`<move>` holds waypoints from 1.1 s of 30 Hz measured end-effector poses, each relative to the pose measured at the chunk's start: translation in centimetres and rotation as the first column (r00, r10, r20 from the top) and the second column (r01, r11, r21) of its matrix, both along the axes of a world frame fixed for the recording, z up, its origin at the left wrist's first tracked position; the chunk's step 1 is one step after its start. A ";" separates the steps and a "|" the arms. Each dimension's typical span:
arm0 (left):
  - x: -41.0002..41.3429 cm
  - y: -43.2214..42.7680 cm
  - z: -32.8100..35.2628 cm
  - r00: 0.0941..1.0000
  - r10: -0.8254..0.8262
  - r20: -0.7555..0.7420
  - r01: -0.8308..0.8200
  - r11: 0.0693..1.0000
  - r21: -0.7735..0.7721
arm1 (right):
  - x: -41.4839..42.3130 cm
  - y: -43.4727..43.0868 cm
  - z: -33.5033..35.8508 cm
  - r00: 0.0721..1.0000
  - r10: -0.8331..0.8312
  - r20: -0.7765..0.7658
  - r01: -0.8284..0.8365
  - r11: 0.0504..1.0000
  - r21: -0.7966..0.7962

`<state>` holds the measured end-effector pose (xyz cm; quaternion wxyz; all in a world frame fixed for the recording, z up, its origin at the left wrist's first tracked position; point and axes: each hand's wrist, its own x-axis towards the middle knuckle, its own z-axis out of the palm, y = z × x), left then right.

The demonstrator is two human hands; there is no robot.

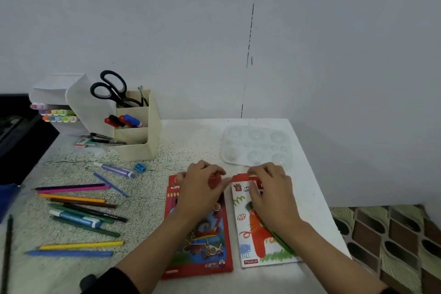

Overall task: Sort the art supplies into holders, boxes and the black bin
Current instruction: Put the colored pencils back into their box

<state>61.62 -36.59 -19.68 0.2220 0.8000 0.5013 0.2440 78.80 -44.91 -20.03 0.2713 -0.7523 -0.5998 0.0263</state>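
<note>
Two flat boxes lie side by side at the table's front: a red pencil box (pixel 202 243) and a white crayon box (pixel 253 234) with a red top flap (pixel 241 178). My left hand (pixel 200 191) rests on the red box's upper end, its fingertips reaching toward the white box's flap. My right hand (pixel 272 193) pinches that red flap at the white box's top. Several loose coloured pencils (pixel 78 200) and two markers (pixel 114 169) lie to the left. A cream desk holder (pixel 136 131) holds scissors (pixel 112 89) and markers.
A clear paint palette (pixel 256 145) sits behind my hands. A blue sharpener (pixel 140 167) lies near the holder. A white marker stand (pixel 57 112) and a black bin (pixel 16 131) are at far left. The table's right edge drops to a patterned floor (pixel 391 241).
</note>
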 end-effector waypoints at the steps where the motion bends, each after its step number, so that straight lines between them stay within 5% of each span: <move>1: -1.1 0.1 0.4 0.999 0.018 0.033 -0.018 1.000 -0.011 | -0.7 0.3 0.3 0.999 0.031 -0.030 -0.031 1.000 0.002; 4: -5.8 0.2 0.9 0.997 0.060 0.050 -0.060 0.998 0.000 | -3.1 1.5 1.1 0.977 0.136 -0.165 -0.131 0.990 0.045; 6: -9.0 0.2 0.8 0.989 0.103 -0.103 -0.097 0.993 0.061 | -4.8 2.5 1.8 0.947 0.225 -0.228 -0.224 0.974 0.030; 8: -11.4 -0.2 0.6 0.929 0.098 -0.357 -0.112 0.994 -0.019 | -6.4 3.6 2.0 0.933 0.323 -0.155 -0.337 0.939 -0.068; 10: -13.3 -0.6 0.4 0.897 0.016 -0.443 -0.080 0.989 -0.125 | -7.9 4.7 1.9 0.914 0.403 -0.045 -0.402 0.886 -0.231; 16: -16.4 1.6 0.3 0.890 -0.104 -0.444 0.071 0.993 -0.091 | -12.1 7.6 1.2 0.897 0.423 0.125 -0.336 0.840 -0.426; 24: -26.4 6.8 0.5 0.982 -0.012 -0.190 0.039 0.989 0.141 | -17.6 9.6 2.0 0.945 0.328 -0.007 -0.304 0.865 -0.399; 27: -30.8 9.8 0.8 0.966 0.058 -0.252 -0.038 0.996 0.083 | -19.4 10.1 2.0 0.957 0.291 -0.017 -0.278 0.894 -0.351; 33: -35.0 13.3 0.3 0.928 -0.097 -0.359 0.069 0.994 -0.090 | -21.3 10.4 0.1 0.977 0.197 -0.087 -0.209 0.961 -0.178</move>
